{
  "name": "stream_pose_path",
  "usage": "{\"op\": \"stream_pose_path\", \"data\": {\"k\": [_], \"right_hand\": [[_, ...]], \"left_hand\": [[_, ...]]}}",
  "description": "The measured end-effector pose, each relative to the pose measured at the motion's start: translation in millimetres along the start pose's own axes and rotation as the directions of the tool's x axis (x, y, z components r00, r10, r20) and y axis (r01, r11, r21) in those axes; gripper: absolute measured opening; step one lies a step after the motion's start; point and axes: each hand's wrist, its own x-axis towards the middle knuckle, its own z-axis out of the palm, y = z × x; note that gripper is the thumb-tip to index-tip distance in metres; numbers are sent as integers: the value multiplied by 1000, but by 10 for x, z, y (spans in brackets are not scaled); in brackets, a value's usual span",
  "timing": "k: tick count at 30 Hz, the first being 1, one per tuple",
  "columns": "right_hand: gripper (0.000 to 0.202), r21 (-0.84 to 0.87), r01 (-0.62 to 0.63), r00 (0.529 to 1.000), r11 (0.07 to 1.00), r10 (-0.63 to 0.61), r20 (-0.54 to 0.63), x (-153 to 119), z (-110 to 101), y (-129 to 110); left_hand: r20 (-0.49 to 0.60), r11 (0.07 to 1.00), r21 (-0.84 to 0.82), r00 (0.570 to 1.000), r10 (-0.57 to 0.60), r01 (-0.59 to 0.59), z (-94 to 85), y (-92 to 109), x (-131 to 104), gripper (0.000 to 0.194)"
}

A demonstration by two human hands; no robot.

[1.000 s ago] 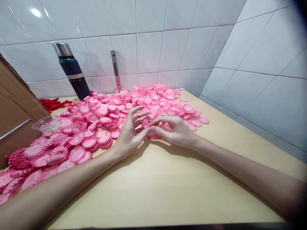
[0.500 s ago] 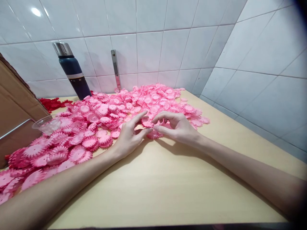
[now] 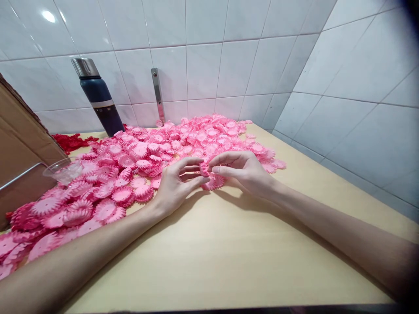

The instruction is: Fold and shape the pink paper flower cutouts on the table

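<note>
Between my hands a pink frilled flower disc (image 3: 204,169) is raised nearly on edge, partly covered by the fingertips. My left hand (image 3: 179,181) holds it from the left, thumb below and fingers above. From the right, the thumb and curled fingers of my right hand (image 3: 244,171) pinch its other side. Just beneath the fingertips, more pink discs (image 3: 214,182) lie on the table. A wide heap of the same frilled pink discs (image 3: 140,150) spreads behind and to the left of both hands.
A dark blue bottle (image 3: 101,102) stands by the tiled wall (image 3: 203,65). Red pieces (image 3: 73,141) lie left of it. A clear plastic cup (image 3: 63,170) rests against the heap, beside a cardboard box (image 3: 26,144). The pale wooden table (image 3: 222,253) extends toward me.
My fingers have closed in around the pink disc, which has tipped up from lying flatter to nearly on edge. Both forearms stay almost in place.
</note>
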Motion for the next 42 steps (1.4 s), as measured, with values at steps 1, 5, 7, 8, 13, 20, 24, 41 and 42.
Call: {"op": "stream_pose_path", "data": {"k": [1,5,7,8,13,20,24,41,42], "right_hand": [[15,23,1,1000,1000,0,-19,5,-7,2],[18,68,-14,999,998,17,-44,8,1,-5],[19,63,-19,999,998,21,-37,4,11,-7],[20,58,-19,999,998,21,-34,2,15,-6],[23,49,-21,1000,999,22,-18,-1,16,0],[23,49,-20,1000,999,21,-18,0,14,-1],[21,29,2,1000,1000,-2,-18,9,17,3],[13,-86,-5,979,996,-12,-203,57,-5,63],[12,-99,1,977,995,-22,-212,64,-11,77]], "left_hand": [[0,1000,-15,1000,-6,6,3,2,0,36],[11,1000,-26,1000,-15,15,12,9,-2,37],[15,1000,-25,1000,-11,11,16,10,-5,35],[15,1000,-24,1000,-10,11,18,10,-6,34],[15,1000,-5,1000,-17,17,18,3,-6,32],[21,1000,-4,1000,-15,15,15,-9,-5,31],[24,1000,1,999,-24,24,15,-7,-8,32],[-123,992,31,984,127,-125,44,10,-17,27],[-142,990,29,979,144,-141,47,15,-18,28]]}}
